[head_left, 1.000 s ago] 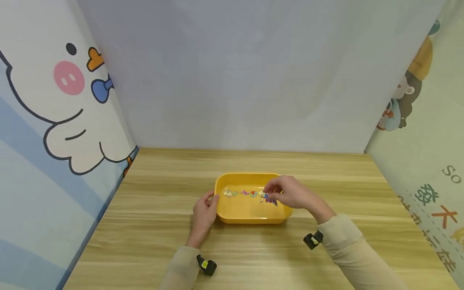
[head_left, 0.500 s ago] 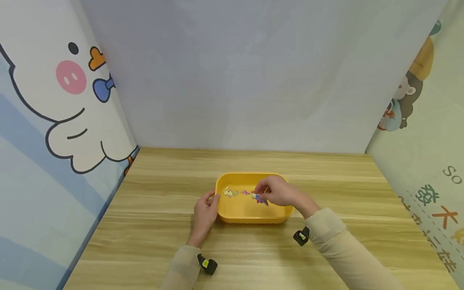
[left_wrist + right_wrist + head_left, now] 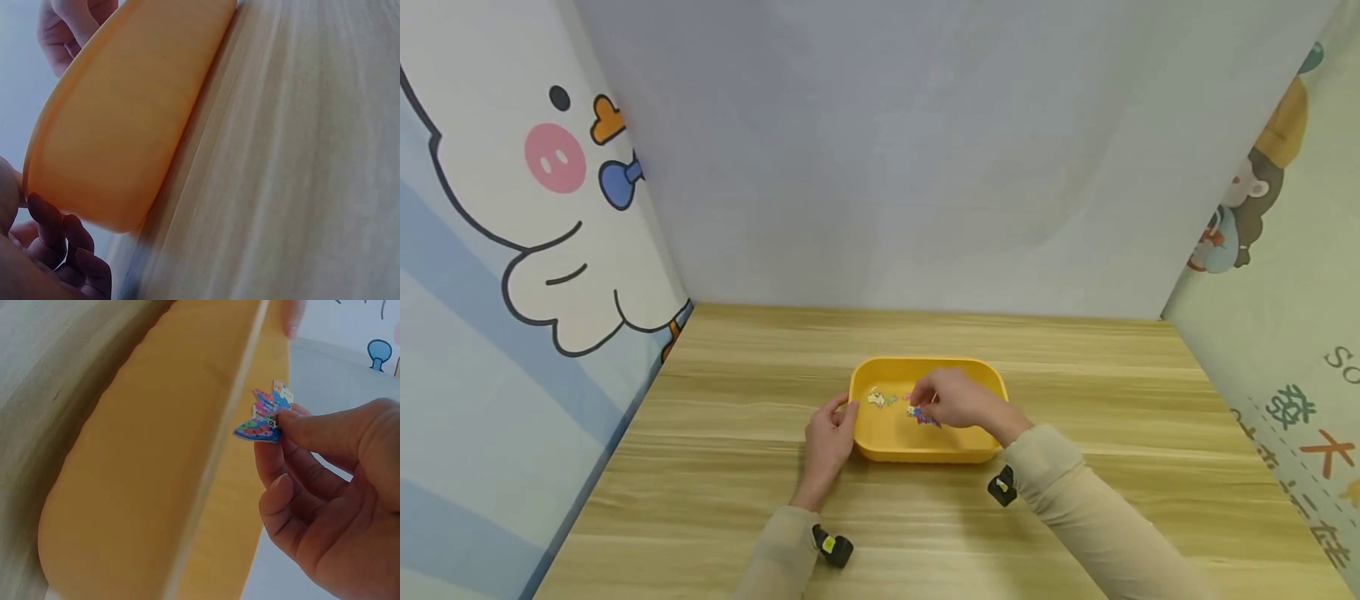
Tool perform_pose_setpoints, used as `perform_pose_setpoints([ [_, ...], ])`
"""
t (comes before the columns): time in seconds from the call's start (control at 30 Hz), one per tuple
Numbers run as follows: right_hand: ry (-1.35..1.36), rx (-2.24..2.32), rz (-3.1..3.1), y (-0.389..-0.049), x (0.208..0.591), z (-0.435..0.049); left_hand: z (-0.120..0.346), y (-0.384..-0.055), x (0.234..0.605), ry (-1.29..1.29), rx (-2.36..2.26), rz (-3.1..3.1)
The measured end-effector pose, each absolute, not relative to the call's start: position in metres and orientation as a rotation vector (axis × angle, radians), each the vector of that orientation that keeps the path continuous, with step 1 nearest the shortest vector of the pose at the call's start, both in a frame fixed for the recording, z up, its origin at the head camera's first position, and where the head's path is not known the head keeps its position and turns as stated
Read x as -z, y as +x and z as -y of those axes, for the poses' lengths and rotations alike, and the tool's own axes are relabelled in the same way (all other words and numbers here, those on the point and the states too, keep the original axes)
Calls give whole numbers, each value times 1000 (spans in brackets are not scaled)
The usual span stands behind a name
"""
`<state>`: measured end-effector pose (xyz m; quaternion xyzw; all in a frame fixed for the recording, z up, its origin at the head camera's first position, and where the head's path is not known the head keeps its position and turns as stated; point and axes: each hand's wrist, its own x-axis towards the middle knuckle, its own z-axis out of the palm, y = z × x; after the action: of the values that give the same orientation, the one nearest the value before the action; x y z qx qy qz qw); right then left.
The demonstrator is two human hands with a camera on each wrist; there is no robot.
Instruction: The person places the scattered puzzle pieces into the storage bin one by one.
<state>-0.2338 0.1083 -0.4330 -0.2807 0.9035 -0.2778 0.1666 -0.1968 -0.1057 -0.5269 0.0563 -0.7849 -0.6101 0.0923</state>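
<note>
A yellow plastic tray (image 3: 883,437) with rounded corners sits on the wooden table. My left hand (image 3: 829,437) grips its left end, thumb at the rim and fingers against the outer wall (image 3: 106,162). Over the tray, my right hand (image 3: 953,400) pinches a small bunch of colourful flat cut-outs (image 3: 265,419), blue, pink and white, between thumb and fingertips. Inside the tray lie a whitish cut-out (image 3: 876,399) and a small greenish one (image 3: 892,400) to its right. A bit of pink (image 3: 907,397) shows beside my right fingertips, partly hidden by them.
The wooden table (image 3: 730,400) runs back to a plain pale curtain (image 3: 880,167). Printed cartoon panels stand on both sides, with a white bird (image 3: 490,167) on the left one. A black wrist camera (image 3: 833,547) is strapped to the left wrist, another (image 3: 1002,486) to the right.
My right hand has moved left across the tray with its cut-outs. The red-and-green cut-out that lay at the tray's middle no longer shows there. My left hand stays on the tray's end.
</note>
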Motion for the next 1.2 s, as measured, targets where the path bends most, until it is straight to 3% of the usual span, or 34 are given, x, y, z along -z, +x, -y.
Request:
perform_pose_setpoints([
  [0.67,-681,716,-2574,-244,454,-77,107,-197,527,162,1810,2347],
  [1.2,-737,621,-2593,-245,467,-54,108,-197,527,147,1821,2338],
])
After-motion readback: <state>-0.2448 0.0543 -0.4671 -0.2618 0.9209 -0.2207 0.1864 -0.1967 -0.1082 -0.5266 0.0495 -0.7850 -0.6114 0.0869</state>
